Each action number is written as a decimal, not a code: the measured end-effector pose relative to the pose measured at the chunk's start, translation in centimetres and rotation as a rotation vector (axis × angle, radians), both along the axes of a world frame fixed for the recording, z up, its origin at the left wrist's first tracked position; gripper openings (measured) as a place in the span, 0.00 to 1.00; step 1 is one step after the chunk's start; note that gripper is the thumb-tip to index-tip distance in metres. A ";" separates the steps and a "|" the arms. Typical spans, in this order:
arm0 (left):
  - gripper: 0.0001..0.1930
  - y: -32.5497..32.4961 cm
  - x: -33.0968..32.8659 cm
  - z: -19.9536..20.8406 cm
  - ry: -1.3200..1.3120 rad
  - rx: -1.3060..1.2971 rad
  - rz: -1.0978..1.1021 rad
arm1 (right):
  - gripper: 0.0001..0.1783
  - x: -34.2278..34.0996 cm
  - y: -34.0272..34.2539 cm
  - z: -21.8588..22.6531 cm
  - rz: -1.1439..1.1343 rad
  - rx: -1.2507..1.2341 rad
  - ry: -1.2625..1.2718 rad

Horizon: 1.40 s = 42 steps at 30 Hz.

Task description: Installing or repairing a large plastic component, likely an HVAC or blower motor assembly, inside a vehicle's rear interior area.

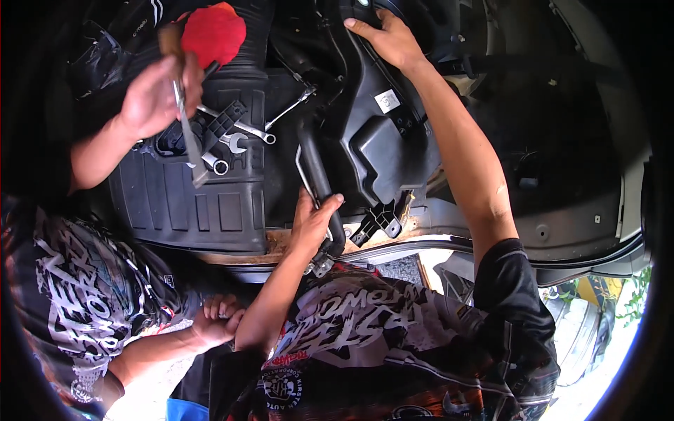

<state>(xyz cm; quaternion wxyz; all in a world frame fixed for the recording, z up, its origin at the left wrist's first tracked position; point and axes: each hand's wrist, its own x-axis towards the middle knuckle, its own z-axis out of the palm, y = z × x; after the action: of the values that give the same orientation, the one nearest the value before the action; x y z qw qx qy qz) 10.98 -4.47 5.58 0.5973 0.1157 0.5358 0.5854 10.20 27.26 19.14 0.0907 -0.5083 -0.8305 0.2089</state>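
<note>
A large moulded black plastic part [386,158] with a white label lies across the car's floor in front of me. My left hand [312,223] is closed round the lower end of a thick black pipe [319,168] running along its left side. At the far end, my right hand [387,41] grips the upper edge of the same part, thumb on the near side, with some fingers hidden behind it. A black bracket [380,223] sits by the part's near end, right of my left hand.
At left, a co-worker's blurred hand [160,98] holds a long tool with a flat metal end [191,144]; their other hand [219,319] is below. Several wrenches [235,143] lie on a black ribbed mat [189,210]. A red cloth [214,35] is beyond. The door sill [414,244] crosses before me.
</note>
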 end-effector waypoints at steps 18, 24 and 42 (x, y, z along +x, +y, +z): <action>0.25 -1.2 -3.0 -0.5 0.009 0.048 0.134 | 0.42 5.3 -5.0 5.5 0.290 0.220 0.090; 0.30 -0.9 -2.7 0.2 -0.028 -0.038 0.101 | 0.28 24.2 -14.4 -3.1 -0.517 0.128 0.261; 0.32 -8.8 -3.0 8.9 0.521 -0.254 -0.138 | 0.21 37.4 -25.3 -15.0 -0.193 -1.011 0.621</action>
<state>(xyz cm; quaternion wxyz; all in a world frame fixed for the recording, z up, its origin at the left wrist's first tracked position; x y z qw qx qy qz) 7.93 -13.25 14.47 0.4878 0.2224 0.7310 0.4222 47.60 1.98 4.14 0.0948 -0.4767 -0.5129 0.7075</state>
